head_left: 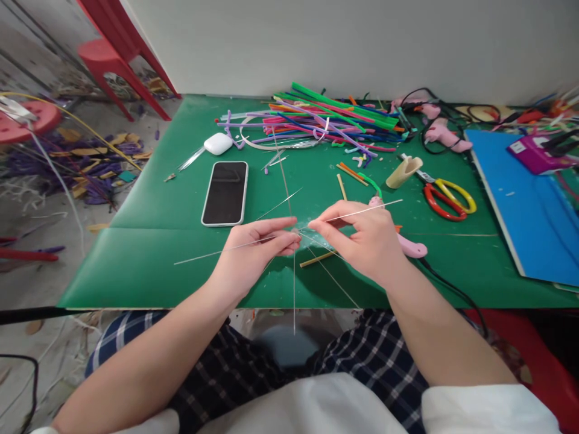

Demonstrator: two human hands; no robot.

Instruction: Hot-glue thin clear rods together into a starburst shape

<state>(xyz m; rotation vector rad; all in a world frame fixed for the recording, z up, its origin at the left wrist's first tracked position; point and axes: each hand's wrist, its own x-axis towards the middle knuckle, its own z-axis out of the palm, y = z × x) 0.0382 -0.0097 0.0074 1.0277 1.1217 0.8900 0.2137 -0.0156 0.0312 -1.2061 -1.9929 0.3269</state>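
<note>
On the bench (136,259), thin wires (300,232) radiate; I have their crossing pinched in my left hand (253,246). At three o'clock, my right hand (364,238) has fingers closed on a single wire (357,213). Phone (225,193): ten o'clock from the crossing.

no writing is legible, even on the purple box (538,155)

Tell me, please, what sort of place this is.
Probably a small craft workspace: the green table holds a pile of colourful fuzzy stems, red-and-yellow-handled scissors and what looks like a pink glue gun.
</note>
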